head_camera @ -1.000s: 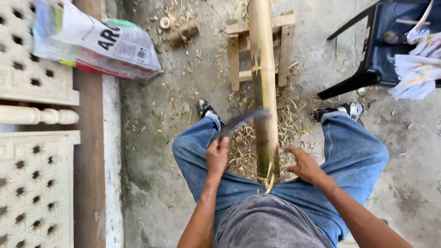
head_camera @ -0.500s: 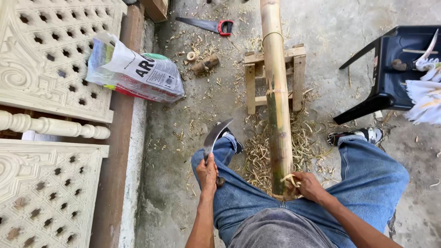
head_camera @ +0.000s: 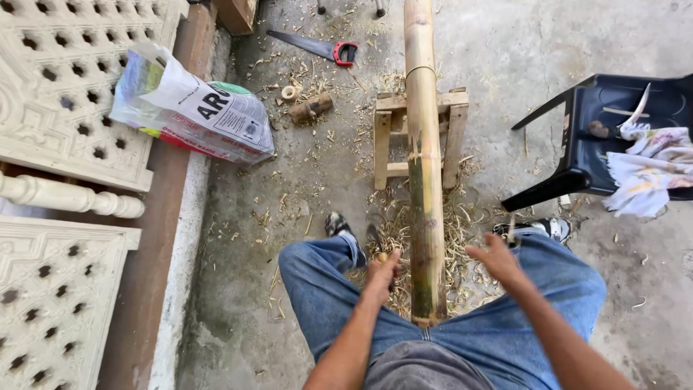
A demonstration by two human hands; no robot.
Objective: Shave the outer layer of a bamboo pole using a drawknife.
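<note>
**Knife mostly out of sight beside the bamboo pole**

The blade in the left hand is hard to make out: only a dark sliver shows just above the fist, at lower centre, and its edge is lost against the shavings. The fingers are closed around a handle whose pale end peeps out at the top of the fist. The bamboo pole runs from the top centre of the frame down to the person's lap, its top end cut off by the frame edge; it lies across a small wooden stool. The right hand hovers just right of the pole, fingers spread and holding nothing, apart from the bamboo. A dark plastic chair at right is cut by the frame edge.

Half a second ago the blade stood raised and clearly visible at the left knee, and the right hand gripped the pole's near end; now the blade is down beside the pole and the right hand is off it. A handsaw lies at upper centre, a printed bag at upper left.
</note>
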